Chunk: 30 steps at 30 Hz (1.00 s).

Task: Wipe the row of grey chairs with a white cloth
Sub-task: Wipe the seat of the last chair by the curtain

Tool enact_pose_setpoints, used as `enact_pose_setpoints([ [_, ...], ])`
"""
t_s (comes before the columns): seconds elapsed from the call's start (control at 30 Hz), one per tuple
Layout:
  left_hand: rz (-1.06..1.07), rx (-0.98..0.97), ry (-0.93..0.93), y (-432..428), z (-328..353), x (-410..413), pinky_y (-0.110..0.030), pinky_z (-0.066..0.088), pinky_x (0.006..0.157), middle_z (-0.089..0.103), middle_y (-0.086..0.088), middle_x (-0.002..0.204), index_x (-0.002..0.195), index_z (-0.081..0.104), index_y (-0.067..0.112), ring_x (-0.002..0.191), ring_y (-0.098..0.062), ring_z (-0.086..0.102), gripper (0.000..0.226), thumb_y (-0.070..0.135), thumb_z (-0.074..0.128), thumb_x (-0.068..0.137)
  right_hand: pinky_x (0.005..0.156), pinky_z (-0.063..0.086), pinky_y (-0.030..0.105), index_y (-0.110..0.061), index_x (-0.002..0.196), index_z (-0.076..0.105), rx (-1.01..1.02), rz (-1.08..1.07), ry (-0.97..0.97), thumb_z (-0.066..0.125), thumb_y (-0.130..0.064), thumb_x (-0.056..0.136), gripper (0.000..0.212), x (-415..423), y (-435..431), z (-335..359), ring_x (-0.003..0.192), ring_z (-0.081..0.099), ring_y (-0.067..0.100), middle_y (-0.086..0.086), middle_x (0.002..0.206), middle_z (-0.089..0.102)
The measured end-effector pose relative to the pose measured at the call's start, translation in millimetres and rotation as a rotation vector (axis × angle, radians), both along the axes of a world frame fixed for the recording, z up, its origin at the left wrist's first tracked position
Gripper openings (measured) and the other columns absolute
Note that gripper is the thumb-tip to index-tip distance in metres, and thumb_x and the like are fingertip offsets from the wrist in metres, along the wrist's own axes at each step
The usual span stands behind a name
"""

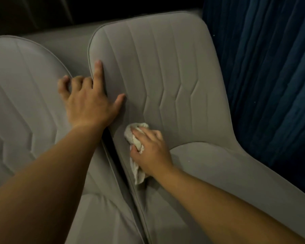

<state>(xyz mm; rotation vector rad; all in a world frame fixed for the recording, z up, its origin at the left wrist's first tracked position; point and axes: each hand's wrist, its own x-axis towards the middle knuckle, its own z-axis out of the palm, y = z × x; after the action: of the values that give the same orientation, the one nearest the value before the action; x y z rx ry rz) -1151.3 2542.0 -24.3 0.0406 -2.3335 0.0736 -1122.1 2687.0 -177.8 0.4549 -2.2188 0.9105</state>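
White cloth (pixel 129 133), bunched in the curled fingers of the right hand (pixel 153 152), sits low-ctr of frame at the base of the grey chair (pixel 165 67) back, most of that back lying up & right of it, w/ left hand (pixel 88 103) hooked over its left edge.

Your white cloth (pixel 130 133), bunched in your right hand (pixel 151 150), presses the lower backrest of the right grey chair (pixel 165 67); the left grey chair (pixel 16 85) stands just beside.
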Motion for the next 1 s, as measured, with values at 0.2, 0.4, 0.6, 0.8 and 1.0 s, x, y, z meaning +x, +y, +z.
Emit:
enact_pose_setpoints([
  [0.2, -0.021, 0.045, -0.011, -0.1, 0.5, 0.2, -0.060, 0.020, 0.119, 0.060, -0.025, 0.125, 0.160, 0.012, 0.020, 0.127, -0.040, 0.043, 0.098, 0.074, 0.046, 0.086, 0.094, 0.047, 0.038, -0.034, 0.133, 0.060, 0.636, 0.052, -0.704, 0.035, -0.060, 0.081, 0.064, 18.4, 95.7, -27.8, 0.119, 0.048, 0.030, -0.003, 0.132, 0.061],
  [0.4, -0.032, 0.043, 0.001, -0.2, -0.7, 0.8, -0.061, 0.019, 0.119, 0.059, -0.029, 0.121, 0.159, 0.015, 0.017, 0.124, -0.043, 0.044, 0.098, 0.072, 0.050, 0.086, 0.090, 0.038, 0.044, -0.029, 0.116, 0.064, 0.875, 0.316, -0.456, 0.056, -0.063, 0.084, 0.048, 44.4, 42.4, -42.3, 0.119, 0.045, 0.029, -0.002, 0.124, 0.059],
  [0.6, -0.032, 0.038, -0.028, -2.6, -0.5, -2.6, -0.061, 0.027, 0.116, 0.058, -0.028, 0.126, 0.160, 0.009, 0.022, 0.126, -0.043, 0.043, 0.099, 0.077, 0.043, 0.085, 0.087, 0.050, 0.039, -0.037, 0.122, 0.061, 0.875, 0.300, -0.489, 0.033, -0.067, 0.086, 0.054, 4.5, 64.0, -54.5, 0.110, 0.054, 0.027, -0.008, 0.123, 0.058],
  [0.8, -0.034, 0.040, -0.021, -2.4, -0.2, -1.5, -0.061, 0.025, 0.117, 0.058, -0.027, 0.126, 0.160, 0.011, 0.021, 0.125, -0.043, 0.043, 0.098, 0.076, 0.044, 0.085, 0.086, 0.044, 0.034, -0.038, 0.124, 0.062, 0.889, -0.062, -0.533, 0.047, -0.052, 0.096, 0.035, -60.9, 146.1, -42.3, 0.112, 0.053, 0.026, -0.009, 0.128, 0.058],
  [1.0, -0.017, 0.040, -0.007, -0.2, -1.6, -0.7, -0.060, 0.015, 0.121, 0.057, -0.026, 0.130, 0.161, 0.010, 0.023, 0.129, -0.042, 0.041, 0.097, 0.075, 0.046, 0.087, 0.087, 0.045, 0.038, -0.036, 0.127, 0.061, 0.805, -0.202, -0.625, 0.048, -0.060, 0.094, 0.042, -57.0, 168.1, -44.3, 0.114, 0.051, 0.028, -0.005, 0.126, 0.060],
])
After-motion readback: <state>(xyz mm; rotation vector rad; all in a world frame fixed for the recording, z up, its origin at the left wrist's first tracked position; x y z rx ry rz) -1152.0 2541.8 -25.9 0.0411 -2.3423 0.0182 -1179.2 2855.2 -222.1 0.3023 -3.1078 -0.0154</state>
